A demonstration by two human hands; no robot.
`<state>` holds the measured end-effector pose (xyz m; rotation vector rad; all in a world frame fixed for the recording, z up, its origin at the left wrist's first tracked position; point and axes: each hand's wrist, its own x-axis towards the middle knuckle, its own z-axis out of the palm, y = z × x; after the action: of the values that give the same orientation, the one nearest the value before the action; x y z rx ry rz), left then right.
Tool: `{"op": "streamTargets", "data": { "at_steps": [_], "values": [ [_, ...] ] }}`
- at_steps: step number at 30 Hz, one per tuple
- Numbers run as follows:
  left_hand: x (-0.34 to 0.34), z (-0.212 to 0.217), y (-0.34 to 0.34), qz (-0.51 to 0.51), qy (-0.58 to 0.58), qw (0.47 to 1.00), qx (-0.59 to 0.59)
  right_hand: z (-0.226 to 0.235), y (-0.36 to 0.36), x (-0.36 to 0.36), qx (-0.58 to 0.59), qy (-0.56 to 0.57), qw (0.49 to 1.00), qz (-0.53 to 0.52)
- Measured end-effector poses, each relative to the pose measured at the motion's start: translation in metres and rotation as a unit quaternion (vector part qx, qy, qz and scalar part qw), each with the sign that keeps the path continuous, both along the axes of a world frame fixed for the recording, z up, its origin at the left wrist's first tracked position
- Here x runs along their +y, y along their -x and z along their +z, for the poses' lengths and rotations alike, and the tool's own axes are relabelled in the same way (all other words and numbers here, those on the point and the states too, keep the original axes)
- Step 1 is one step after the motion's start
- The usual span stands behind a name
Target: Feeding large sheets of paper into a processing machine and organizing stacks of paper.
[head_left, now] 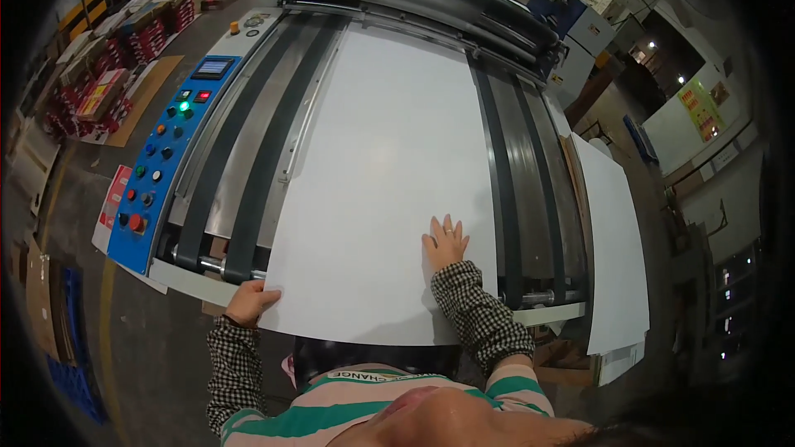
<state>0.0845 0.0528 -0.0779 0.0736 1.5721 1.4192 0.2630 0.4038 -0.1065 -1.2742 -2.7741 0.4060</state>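
A large white sheet (381, 165) lies lengthwise on the feed table of a roller machine, its far end reaching the rollers (431, 12). My left hand (250, 304) pinches the sheet's near left corner, thumb on top and the other fingers mostly hidden. Flat on the sheet near its right edge rests my right hand (445, 245), fingers spread, a ring on one of them. Dark conveyor belts (290, 116) run along both sides of the sheet. The near edge of the sheet overhangs the table toward my body.
Left of the belts is a blue control panel (166, 149) with buttons, lit lamps and a small screen. A stack of white sheets (613, 240) stands at the right. Red and white stacks (108, 91) and a blue pallet (74, 377) are on the floor at left.
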Motion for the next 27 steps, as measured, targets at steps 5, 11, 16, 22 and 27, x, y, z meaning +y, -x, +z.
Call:
{"op": "streamTargets", "data": {
  "at_steps": [5, 11, 16, 22, 27],
  "values": [
    [0.012, -0.006, 0.037, -0.011, 0.019, 0.995, 0.094, 0.003, 0.039, 0.030, -0.015, -0.009, 1.000, -0.003],
    [0.034, 0.002, 0.063, 0.153, 0.059, 0.919, 0.357, 0.004, 0.045, 0.067, 0.172, -0.013, 0.985, 0.029],
    [0.048, 0.008, 0.054, 0.186, 0.078, 0.923, 0.329, 0.008, -0.105, 0.176, 0.177, -0.381, 0.907, 0.025],
    [0.044, 0.018, 0.054, 0.205, 0.118, 0.906, 0.352, 0.062, -0.338, 0.192, -0.144, -0.189, 0.772, -0.589],
    [0.114, 0.016, 0.038, 0.126, 0.013, 0.932, 0.339, 0.098, -0.355, 0.191, -0.102, -0.161, 0.820, -0.539]
  ]
}}
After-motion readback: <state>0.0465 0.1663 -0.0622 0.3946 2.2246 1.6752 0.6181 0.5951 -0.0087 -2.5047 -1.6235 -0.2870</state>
